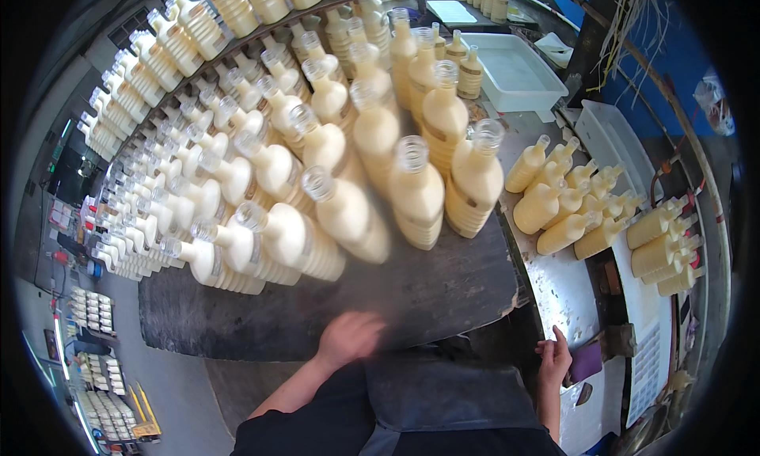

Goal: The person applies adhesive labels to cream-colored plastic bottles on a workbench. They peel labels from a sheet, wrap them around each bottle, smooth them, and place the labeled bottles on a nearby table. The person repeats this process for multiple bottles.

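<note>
Dark apron [443, 394] is worn; cream bottles [416, 195] are judged filled, uncapped. Left hand [351, 336]: fingers indeterminable; right hand [556, 358]: fingers parted.

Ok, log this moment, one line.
left hand: blurred, over dark board | right hand: near purple object, nothing visibly held | cream bottles: standing on board

There are dozens of cream-coloured bottles [416, 195] and two white tubs [518, 100].
</note>
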The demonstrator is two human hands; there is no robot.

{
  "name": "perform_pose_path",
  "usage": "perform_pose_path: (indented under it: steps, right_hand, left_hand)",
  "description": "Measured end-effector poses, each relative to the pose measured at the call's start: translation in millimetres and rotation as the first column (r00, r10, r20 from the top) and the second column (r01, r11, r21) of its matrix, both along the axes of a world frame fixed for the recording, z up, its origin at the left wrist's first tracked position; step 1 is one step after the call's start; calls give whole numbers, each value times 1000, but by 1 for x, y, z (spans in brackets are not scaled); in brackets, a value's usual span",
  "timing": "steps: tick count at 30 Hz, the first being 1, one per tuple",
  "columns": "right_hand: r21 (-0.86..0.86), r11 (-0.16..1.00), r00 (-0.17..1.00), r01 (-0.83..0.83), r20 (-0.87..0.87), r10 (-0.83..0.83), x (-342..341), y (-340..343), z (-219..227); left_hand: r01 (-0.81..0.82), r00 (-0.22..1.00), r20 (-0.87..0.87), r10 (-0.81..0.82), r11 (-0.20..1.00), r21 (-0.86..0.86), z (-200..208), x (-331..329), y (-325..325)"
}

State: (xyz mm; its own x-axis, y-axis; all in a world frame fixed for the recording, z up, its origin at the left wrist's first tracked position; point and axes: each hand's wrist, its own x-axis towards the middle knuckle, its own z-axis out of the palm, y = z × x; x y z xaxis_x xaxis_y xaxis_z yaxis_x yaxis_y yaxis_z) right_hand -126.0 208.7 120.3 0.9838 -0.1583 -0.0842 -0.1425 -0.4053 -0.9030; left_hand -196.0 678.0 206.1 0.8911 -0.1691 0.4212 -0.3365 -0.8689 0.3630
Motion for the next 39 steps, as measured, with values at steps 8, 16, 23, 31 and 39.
perform_pose_path:
  steps: [8,16,23,31,39]
  right_hand:
    - [-550,808,940,-209,-340,11,3,-99,-92]
    - [-584,707,847,-399,-529,41,46,-137,-140]
    - [-578,578,736,-576,-674,58,69,-153,-155]
    - [-582,490,700,-649,-709,84,77,-150,-157]
    - [-507,579,689,-638,-712,136,85,-159,-167]
  left_hand:
    - [-163,971,-144,193,967,198,9,-3,-27]
    - [-243,920,-237,312,928,281,14,-1,-38]
    - [-250,910,-250,330,920,302,11,-2,-39]
    - [-263,912,-257,319,937,228,21,1,-38]
    - [-268,916,-248,315,941,206,20,-3,-31]
